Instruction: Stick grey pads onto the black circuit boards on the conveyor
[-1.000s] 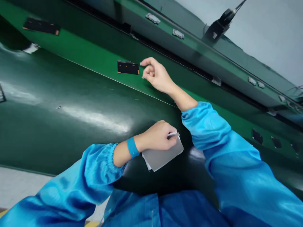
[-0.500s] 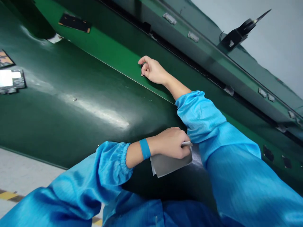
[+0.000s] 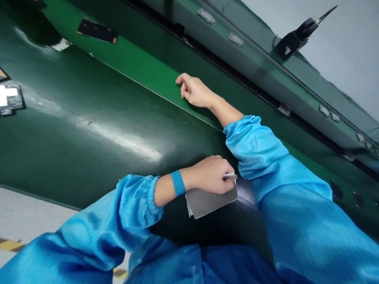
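Because the left hand [image 3: 209, 173] has its fingers closed on the upper edge of a thin grey stack [image 3: 211, 203], the stack sits close to the body, over the dark counter [image 3: 59, 161]; whether it rests there cannot be told. Held low and near, it probably leaves the other arm free. Farther out, the right hand [image 3: 195, 91] hangs over a bright green strip [image 3: 139, 65], its fingers curled; whether they pinch anything cannot be told. On the strip, well to the left, lies a black board [image 3: 97, 30]. No container can be made out: small grey parts [image 3: 236, 38] line a ledge [image 3: 280, 74] beyond.
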A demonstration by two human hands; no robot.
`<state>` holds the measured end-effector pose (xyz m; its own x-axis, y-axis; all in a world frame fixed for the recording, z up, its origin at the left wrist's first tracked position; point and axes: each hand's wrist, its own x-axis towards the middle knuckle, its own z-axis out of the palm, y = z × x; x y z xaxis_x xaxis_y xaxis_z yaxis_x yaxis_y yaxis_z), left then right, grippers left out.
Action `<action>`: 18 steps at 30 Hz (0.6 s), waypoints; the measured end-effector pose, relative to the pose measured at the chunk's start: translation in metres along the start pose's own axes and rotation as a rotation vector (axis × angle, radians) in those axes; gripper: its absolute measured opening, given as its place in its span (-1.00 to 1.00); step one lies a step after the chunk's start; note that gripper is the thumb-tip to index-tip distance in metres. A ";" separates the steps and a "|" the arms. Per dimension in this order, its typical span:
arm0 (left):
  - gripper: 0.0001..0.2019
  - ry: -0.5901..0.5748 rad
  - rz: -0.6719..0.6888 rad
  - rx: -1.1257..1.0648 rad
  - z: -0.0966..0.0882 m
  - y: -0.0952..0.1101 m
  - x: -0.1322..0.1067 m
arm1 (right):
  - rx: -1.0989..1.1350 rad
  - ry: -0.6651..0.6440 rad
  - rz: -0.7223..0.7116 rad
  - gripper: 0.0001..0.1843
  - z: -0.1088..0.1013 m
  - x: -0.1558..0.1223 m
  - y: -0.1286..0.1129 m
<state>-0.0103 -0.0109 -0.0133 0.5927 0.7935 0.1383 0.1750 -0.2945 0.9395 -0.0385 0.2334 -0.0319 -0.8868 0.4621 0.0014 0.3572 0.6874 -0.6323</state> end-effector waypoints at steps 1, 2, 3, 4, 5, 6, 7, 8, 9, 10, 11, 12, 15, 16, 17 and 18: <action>-0.72 0.000 0.000 0.001 0.000 0.000 0.000 | -0.018 -0.002 -0.009 -0.60 -0.001 -0.002 0.001; -0.72 0.001 -0.001 0.002 0.000 0.000 0.000 | -0.044 -0.004 -0.017 -0.59 -0.002 -0.004 0.001; -0.72 0.002 0.000 0.003 -0.001 0.001 0.000 | -0.073 -0.005 -0.023 -0.58 -0.002 -0.006 0.002; -0.72 0.003 0.001 0.004 -0.001 0.001 0.000 | -0.105 -0.006 -0.028 -0.58 -0.002 -0.008 0.002; -0.71 0.003 0.001 0.005 -0.001 0.001 0.000 | -0.137 -0.007 -0.031 -0.58 -0.001 -0.010 0.001; -0.71 0.001 0.002 0.007 -0.001 0.002 0.000 | -0.168 -0.007 -0.030 -0.58 0.000 -0.013 0.001; -0.71 0.000 0.003 0.009 -0.001 0.002 0.000 | -0.199 -0.002 -0.025 -0.58 0.002 -0.015 0.001; -0.71 -0.001 0.004 0.012 -0.002 0.002 0.000 | -0.228 0.006 -0.018 -0.57 0.004 -0.017 0.001; -0.71 0.000 0.005 0.014 -0.001 0.002 0.000 | -0.256 0.020 -0.011 -0.56 0.005 -0.020 0.002; -0.72 0.003 0.005 0.015 -0.001 0.002 0.000 | -0.281 0.040 -0.007 -0.54 0.006 -0.022 0.004; -0.72 0.006 0.005 0.017 -0.001 0.002 0.000 | -0.299 0.066 -0.006 -0.51 0.006 -0.025 0.006; -0.72 0.007 0.005 0.019 0.000 0.002 0.000 | -0.307 0.098 -0.004 -0.47 0.005 -0.028 0.009; -0.74 -0.012 0.008 0.020 0.005 0.000 -0.001 | -0.273 0.207 0.017 -0.32 -0.005 -0.033 0.022; -0.74 -0.026 0.011 0.027 0.007 0.000 -0.001 | -0.243 0.234 0.016 -0.27 -0.009 -0.031 0.026; -0.75 -0.039 0.015 0.045 0.010 0.000 -0.001 | -0.202 0.249 0.007 -0.25 -0.013 -0.027 0.028; -0.76 -0.053 0.017 0.077 0.013 -0.001 0.000 | -0.152 0.248 -0.007 -0.26 -0.016 -0.021 0.028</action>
<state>-0.0005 -0.0179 -0.0181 0.6367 0.7591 0.1355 0.2230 -0.3495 0.9100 -0.0054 0.2522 -0.0368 -0.7976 0.5667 0.2065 0.4073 0.7586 -0.5085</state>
